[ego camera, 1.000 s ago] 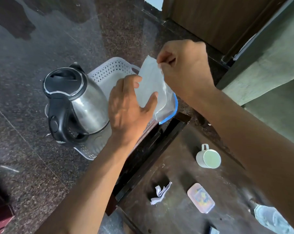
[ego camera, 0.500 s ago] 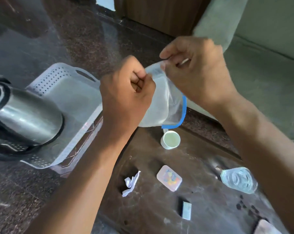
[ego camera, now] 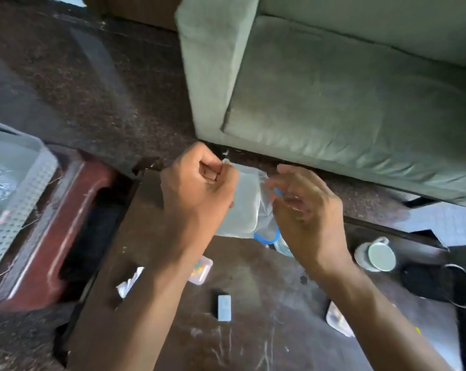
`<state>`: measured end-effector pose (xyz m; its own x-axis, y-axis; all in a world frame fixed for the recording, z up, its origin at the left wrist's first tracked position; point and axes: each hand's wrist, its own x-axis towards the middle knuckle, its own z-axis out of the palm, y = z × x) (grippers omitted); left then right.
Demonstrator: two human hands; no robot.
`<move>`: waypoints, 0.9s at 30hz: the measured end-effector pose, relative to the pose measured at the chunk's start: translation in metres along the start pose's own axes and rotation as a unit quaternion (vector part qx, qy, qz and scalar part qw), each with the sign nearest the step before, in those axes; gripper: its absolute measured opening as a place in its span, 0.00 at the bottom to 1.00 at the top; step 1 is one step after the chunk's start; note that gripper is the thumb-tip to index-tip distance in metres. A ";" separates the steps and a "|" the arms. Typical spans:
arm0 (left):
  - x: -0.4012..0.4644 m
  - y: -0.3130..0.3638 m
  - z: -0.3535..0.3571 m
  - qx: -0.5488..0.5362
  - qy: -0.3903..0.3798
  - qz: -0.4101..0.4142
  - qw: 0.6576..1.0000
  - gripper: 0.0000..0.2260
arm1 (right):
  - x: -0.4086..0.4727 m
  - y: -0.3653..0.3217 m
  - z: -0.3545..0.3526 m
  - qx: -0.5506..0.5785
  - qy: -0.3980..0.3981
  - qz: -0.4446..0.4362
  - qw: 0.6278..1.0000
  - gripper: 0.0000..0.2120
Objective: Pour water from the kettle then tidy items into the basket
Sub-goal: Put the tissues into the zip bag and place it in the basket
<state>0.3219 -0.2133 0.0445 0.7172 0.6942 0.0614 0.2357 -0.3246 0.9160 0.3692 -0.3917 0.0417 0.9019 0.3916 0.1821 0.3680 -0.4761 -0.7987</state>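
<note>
Item: clear plastic bag [ego camera: 244,207] with blue zip strip, mid-frame, held between both hands above the dark table [ego camera: 253,330]; the left hand [ego camera: 197,188] is fisted tight on its upper left edge, the right hand [ego camera: 304,207] half-open with fingers curled at its right edge, contact blurred and uncertain. White perforated basket [ego camera: 20,199] at the left edge of the frame, well apart from the hands, contents too blurred to tell. On the table: white mug [ego camera: 376,255] at right, crumpled paper [ego camera: 128,281], small pink-lidded case [ego camera: 201,270] partly behind the left forearm, and a small grey block [ego camera: 224,307] low centre.
</note>
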 end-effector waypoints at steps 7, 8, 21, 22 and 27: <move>-0.033 0.035 0.055 -0.007 -0.037 0.021 0.999 0.07 | -0.023 0.056 -0.048 -0.031 0.012 0.076 0.997 0.10; -0.039 0.038 0.061 -0.016 -0.045 0.024 0.999 0.07 | -0.026 0.063 -0.053 -0.018 0.030 0.103 0.994 0.10; -0.091 0.052 0.126 -0.021 -0.128 0.045 0.991 0.11 | -0.025 0.093 -0.112 0.031 0.092 0.258 0.961 0.26; -0.092 0.051 0.129 -0.020 -0.127 0.047 0.991 0.13 | -0.025 0.094 -0.116 0.027 0.092 0.260 0.961 0.26; -0.091 0.029 0.145 0.020 -0.094 -0.016 0.995 0.27 | -0.022 0.094 -0.138 0.043 0.074 0.245 0.966 0.27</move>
<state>0.3584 -0.3786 0.0083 0.8174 0.5742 -0.0463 0.2837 -0.3314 0.8998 0.4148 -0.5537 0.0421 0.9880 0.0156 -0.1535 -0.1246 -0.5063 -0.8533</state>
